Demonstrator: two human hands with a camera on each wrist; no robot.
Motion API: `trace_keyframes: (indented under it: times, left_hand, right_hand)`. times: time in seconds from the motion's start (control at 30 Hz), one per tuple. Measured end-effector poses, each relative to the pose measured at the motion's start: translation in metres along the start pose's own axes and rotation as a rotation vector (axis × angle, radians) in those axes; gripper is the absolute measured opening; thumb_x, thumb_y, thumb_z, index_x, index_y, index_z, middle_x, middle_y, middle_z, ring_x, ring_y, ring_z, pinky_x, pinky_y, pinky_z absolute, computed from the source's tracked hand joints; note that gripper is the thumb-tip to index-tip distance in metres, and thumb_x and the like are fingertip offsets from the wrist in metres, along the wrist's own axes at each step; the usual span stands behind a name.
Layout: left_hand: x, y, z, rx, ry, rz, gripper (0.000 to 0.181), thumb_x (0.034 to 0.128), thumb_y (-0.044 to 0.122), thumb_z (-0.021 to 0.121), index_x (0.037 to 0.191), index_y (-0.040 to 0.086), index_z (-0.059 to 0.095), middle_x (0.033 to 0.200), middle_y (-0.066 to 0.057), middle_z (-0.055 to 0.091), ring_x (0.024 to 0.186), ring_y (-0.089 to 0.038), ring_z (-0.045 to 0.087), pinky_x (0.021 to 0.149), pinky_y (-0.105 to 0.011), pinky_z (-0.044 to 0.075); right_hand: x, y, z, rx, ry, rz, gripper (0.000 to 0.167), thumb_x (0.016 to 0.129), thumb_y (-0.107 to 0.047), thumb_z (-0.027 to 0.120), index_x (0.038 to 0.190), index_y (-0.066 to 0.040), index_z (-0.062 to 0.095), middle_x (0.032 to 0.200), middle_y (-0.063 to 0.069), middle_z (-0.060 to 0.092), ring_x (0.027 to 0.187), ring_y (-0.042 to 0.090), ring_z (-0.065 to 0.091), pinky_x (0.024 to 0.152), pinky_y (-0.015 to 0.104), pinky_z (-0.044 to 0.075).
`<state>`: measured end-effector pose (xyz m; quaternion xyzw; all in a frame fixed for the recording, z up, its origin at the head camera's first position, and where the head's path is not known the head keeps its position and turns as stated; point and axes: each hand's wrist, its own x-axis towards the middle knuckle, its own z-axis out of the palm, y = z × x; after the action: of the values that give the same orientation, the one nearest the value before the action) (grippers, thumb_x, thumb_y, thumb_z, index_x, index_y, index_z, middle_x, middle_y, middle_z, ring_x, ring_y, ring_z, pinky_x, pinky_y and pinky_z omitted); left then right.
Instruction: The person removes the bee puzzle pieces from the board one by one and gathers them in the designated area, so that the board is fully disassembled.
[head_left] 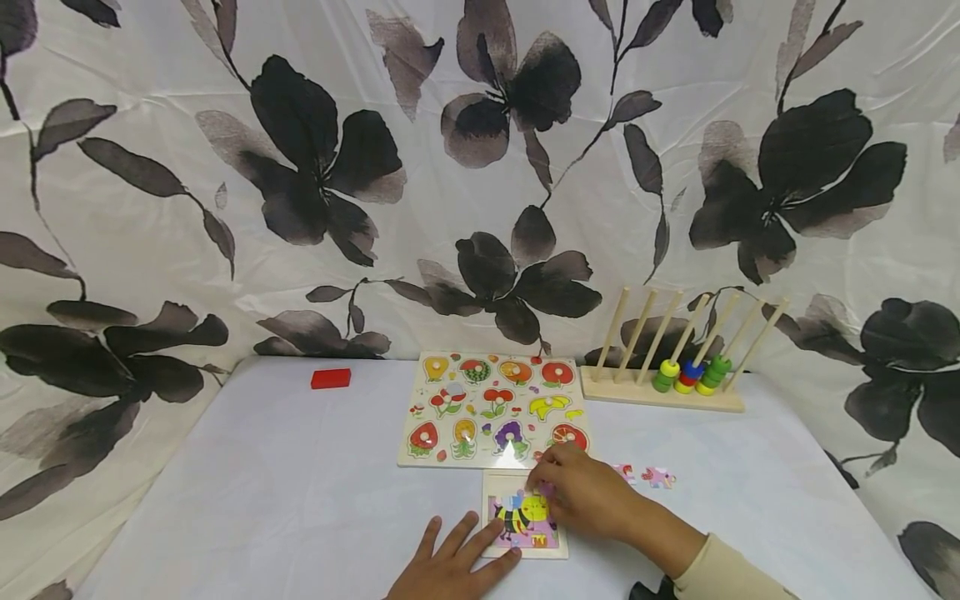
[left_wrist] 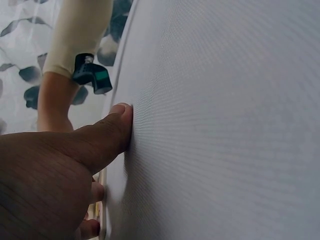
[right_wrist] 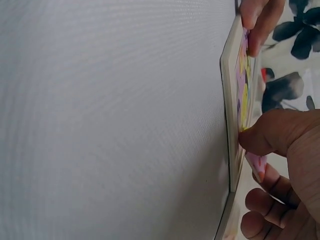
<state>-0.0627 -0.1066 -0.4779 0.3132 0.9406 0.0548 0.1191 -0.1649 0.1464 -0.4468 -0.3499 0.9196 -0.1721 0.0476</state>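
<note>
A small wooden puzzle tray (head_left: 561, 552) with a bee picture (head_left: 517, 522) lies near the front of the table, several of its pieces set in. My left hand (head_left: 452, 568) is spread flat, its fingertips resting on the tray's lower left part. Over the tray's upper right side, my right hand (head_left: 583, 493) pinches a pink puzzle piece (right_wrist: 257, 163) between thumb and fingers. In the right wrist view the thumb touches the tray's edge. Loose pink puzzle pieces (head_left: 658, 477) lie right of the tray, some partly hidden behind my right hand.
Directly behind the tray lies a larger fruit puzzle board (head_left: 480, 450). A wooden peg stand (head_left: 615, 385) with coloured rings is at the back right. A red block (head_left: 331, 379) sits at the back left. Flowered cloth (head_left: 420, 208) hangs behind the white table (head_left: 262, 492).
</note>
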Motion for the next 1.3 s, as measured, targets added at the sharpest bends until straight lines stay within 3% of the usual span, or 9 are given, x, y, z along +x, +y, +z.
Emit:
trace_keyframes:
  times: [0.33,0.5,0.63,0.77,1.1,1.3]
  left_hand:
    - [0.0,-0.001,0.002,-0.004,0.011,0.007,0.078,0.0862,0.088,0.034,0.153,0.05,0.042,0.165,0.011,0.031,0.149,-0.029,0.031,0.11,-0.071,0.028]
    - [0.001,-0.002,0.002,0.011,0.016,0.005,0.078,0.0859,0.088,0.034,0.154,0.051,0.041,0.165,0.011,0.03,0.15,-0.03,0.031,0.11,-0.071,0.028]
    - [0.001,-0.002,0.003,0.026,0.026,0.004,0.076,0.0863,0.087,0.039,0.153,0.051,0.041,0.165,0.012,0.03,0.149,-0.029,0.032,0.11,-0.071,0.029]
    - [0.001,-0.003,0.005,0.026,0.038,0.009,0.076,0.0856,0.086,0.042,0.153,0.052,0.04,0.165,0.012,0.031,0.149,-0.029,0.032,0.11,-0.071,0.03]
    - [0.001,-0.005,0.011,0.037,0.073,0.035,0.083,0.0834,0.09,0.022,0.154,0.051,0.04,0.165,0.012,0.029,0.149,-0.03,0.032,0.108,-0.073,0.03]
    - [0.0,-0.005,0.011,0.049,0.095,0.044,0.083,0.0835,0.089,0.022,0.154,0.05,0.041,0.165,0.011,0.03,0.148,-0.03,0.034,0.107,-0.073,0.031]
  right_hand:
    - [-0.008,0.008,-0.002,-0.058,0.07,0.038,0.023,0.085,-0.014,0.083,0.103,-0.026,0.076,0.102,-0.013,0.058,0.093,0.005,0.055,0.075,0.031,0.055]
    - [-0.013,0.013,-0.003,-0.093,0.094,0.051,0.025,0.083,-0.013,0.084,0.103,-0.025,0.076,0.101,-0.011,0.062,0.097,0.01,0.059,0.075,0.035,0.056]
    - [-0.017,0.016,-0.005,-0.096,0.092,0.095,0.029,0.08,-0.013,0.085,0.104,-0.023,0.074,0.102,-0.009,0.065,0.096,0.013,0.061,0.073,0.037,0.056]
    - [-0.022,0.019,-0.009,-0.081,0.086,0.165,0.034,0.08,-0.013,0.086,0.11,-0.021,0.073,0.104,-0.008,0.068,0.1,0.014,0.063,0.081,0.042,0.058]
    - [-0.042,0.036,-0.022,-0.081,0.106,0.263,0.037,0.082,-0.012,0.084,0.116,-0.021,0.072,0.107,-0.011,0.067,0.103,0.01,0.061,0.082,0.039,0.057]
    - [-0.056,0.049,-0.03,-0.079,0.123,0.298,0.039,0.084,-0.013,0.084,0.12,-0.021,0.072,0.109,-0.007,0.066,0.103,0.013,0.062,0.083,0.041,0.057]
